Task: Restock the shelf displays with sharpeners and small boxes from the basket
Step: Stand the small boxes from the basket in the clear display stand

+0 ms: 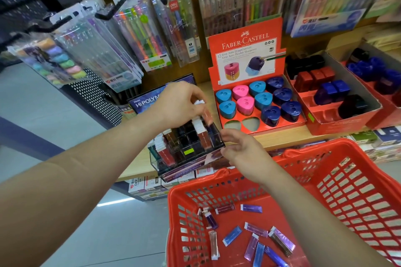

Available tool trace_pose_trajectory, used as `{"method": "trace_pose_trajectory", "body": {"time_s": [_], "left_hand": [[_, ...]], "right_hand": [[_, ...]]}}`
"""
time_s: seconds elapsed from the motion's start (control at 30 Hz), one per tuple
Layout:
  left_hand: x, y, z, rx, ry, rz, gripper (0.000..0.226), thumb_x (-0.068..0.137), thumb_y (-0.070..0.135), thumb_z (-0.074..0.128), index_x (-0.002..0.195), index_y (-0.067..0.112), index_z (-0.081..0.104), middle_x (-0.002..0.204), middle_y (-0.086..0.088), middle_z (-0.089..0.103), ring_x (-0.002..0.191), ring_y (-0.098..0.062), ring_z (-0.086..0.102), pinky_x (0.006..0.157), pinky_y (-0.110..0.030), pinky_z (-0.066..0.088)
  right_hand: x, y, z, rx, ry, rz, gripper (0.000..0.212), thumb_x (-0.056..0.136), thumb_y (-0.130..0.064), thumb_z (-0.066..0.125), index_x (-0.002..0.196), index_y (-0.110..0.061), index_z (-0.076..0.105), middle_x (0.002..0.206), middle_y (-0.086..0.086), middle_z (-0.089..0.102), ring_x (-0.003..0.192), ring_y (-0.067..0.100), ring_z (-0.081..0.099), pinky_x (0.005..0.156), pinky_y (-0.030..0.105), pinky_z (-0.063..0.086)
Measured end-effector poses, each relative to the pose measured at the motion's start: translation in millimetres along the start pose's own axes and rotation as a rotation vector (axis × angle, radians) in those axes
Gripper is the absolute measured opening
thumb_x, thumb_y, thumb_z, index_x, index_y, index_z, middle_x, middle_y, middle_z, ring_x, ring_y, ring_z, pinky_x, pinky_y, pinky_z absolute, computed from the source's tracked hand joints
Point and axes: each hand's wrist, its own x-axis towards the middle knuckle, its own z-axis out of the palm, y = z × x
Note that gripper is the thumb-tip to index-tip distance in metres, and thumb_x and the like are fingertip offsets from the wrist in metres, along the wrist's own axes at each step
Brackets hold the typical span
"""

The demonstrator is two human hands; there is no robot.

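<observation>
While the left hand [180,104] is pinching a small box [205,112] between thumb and fingertips, white cap uppermost, it is holding it just above the rear rows of the clear display case [191,154], which is sitting at the shelf [293,134] edge near the middle of the view. Other capped boxes are standing upright in the case's compartments, mostly toward its nine o'clock side. The right hand [245,154] is resting with loosely curled fingers at the case's three o'clock corner (whether it is actually gripping the edge or only touching it, I cannot tell). At five o'clock, the red basket [351,147] is sitting below the shelf, with loose boxes [251,208] in purple and blue lying scattered flat on its floor. At two o'clock from the case, the Faber-Castell tray [247,50] is standing on the shelf, holding blue, pink and navy sharpeners [245,104] in its wells.
</observation>
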Motion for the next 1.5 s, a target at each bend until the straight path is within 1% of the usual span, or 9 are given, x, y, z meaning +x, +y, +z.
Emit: {"method": "trace_pose_trajectory", "body": {"time_s": [0.17, 0.3, 0.4, 0.63, 0.9, 1.03, 1.17, 1.3, 1.5], "left_hand": [[4.9, -16.5, -4.1, -0.080, 0.153, -0.098, 0.014, 0.088, 0.028, 0.067, 0.098, 0.020, 0.071, 0.093, 0.004, 0.065, 0.080, -0.010, 0.055, 0.072, -0.026, 0.045], [0.0, -13.6, 6.4, -0.018, 0.041, -0.045, 0.016, 0.090, 0.024, 0.065, 0.103, 0.018, 0.071, 0.102, 0.001, 0.069, 0.084, -0.010, 0.057, 0.086, -0.027, 0.047], [1.8, -12.5, 6.0, 0.035, -0.030, -0.028, 0.020, 0.091, 0.021, 0.062, 0.109, 0.017, 0.071, 0.095, 0.001, 0.069, 0.072, -0.003, 0.054, 0.070, -0.014, 0.040], [20.7, -0.9, 9.8, 0.199, -0.179, 0.037, 0.024, 0.090, 0.017, 0.056, 0.109, 0.016, 0.070, 0.111, -0.001, 0.068, 0.109, -0.018, 0.057, 0.098, -0.037, 0.047], [32.9, 0.4, 21.5, 0.130, -0.154, -0.114, 0.013, 0.082, 0.021, 0.073, 0.094, 0.020, 0.069, 0.094, 0.006, 0.063, 0.096, -0.014, 0.060, 0.079, -0.026, 0.050], [29.6, 3.4, -5.2, -0.061, -0.065, -0.190, 0.010, 0.084, 0.020, 0.070, 0.094, 0.022, 0.071, 0.093, 0.008, 0.066, 0.090, -0.008, 0.061, 0.079, -0.023, 0.051], [-0.9, 25.5, -36.4, -0.171, -0.002, -0.090, 0.017, 0.088, 0.013, 0.061, 0.090, 0.026, 0.072, 0.088, 0.013, 0.067, 0.088, -0.005, 0.062, 0.081, -0.024, 0.051], [-53.4, 55.2, -17.1, -0.132, -0.198, 0.058, 0.023, 0.085, 0.012, 0.058, 0.089, 0.028, 0.074, 0.083, 0.017, 0.069, 0.078, 0.002, 0.061, 0.071, -0.009, 0.045], [-115.8, 58.7, 124.6, 0.042, -0.583, 0.076, 0.028, 0.083, 0.019, 0.053, 0.108, 0.024, 0.067, 0.107, 0.000, 0.070, 0.103, -0.022, 0.063, 0.087, -0.033, 0.050]], "right_hand": [[2.4, 4.0, 0.2, -0.002, 0.014, 0.002, 0.043, 0.093, -0.008, 0.057, 0.132, -0.026, 0.054, 0.119, -0.011, 0.057, 0.100, 0.006, 0.059, 0.090, 0.036, 0.052], [4.7, 4.9, 0.1, 0.005, 0.032, 0.005, 0.042, 0.092, -0.008, 0.058, 0.130, -0.026, 0.056, 0.120, -0.008, 0.060, 0.098, 0.007, 0.060, 0.091, 0.036, 0.052], [5.1, 5.6, -0.3, 0.010, 0.029, 0.000, 0.041, 0.092, -0.008, 0.058, 0.129, -0.025, 0.056, 0.120, -0.008, 0.060, 0.097, 0.007, 0.060, 0.091, 0.035, 0.052], [5.8, 5.5, -1.4, 0.019, 0.027, 0.006, 0.037, 0.092, -0.008, 0.057, 0.122, -0.029, 0.057, 0.116, -0.010, 0.061, 0.101, 0.009, 0.061, 0.092, 0.037, 0.052], [4.8, 9.4, -4.4, 0.090, 0.012, 0.029, 0.033, 0.092, -0.006, 0.058, 0.115, -0.030, 0.059, 0.110, -0.013, 0.061, 0.101, 0.009, 0.061, 0.093, 0.035, 0.051], [-4.8, 8.6, -22.7, 0.109, 0.020, 0.090, 0.028, 0.092, -0.005, 0.058, 0.104, -0.029, 0.064, 0.107, -0.002, 0.067, 0.091, 0.018, 0.066, 0.081, 0.039, 0.055], [-16.9, 17.8, -60.7, 0.030, -0.021, 0.130, 0.016, 0.092, -0.004, 0.060, 0.098, -0.017, 0.066, 0.095, 0.016, 0.072, 0.072, 0.018, 0.064, 0.063, 0.026, 0.048], [-29.8, 58.3, -94.7, -0.234, -0.112, 0.202, 0.014, 0.089, -0.003, 0.064, 0.094, -0.016, 0.067, 0.079, 0.013, 0.069, 0.069, 0.020, 0.060, 0.064, 0.030, 0.044], [-58.9, 141.5, -110.9, -0.653, -0.171, 0.363, 0.031, 0.080, -0.010, 0.073, 0.109, -0.010, 0.064, 0.081, 0.003, 0.063, 0.081, 0.025, 0.064, 0.065, 0.024, 0.040]]}}
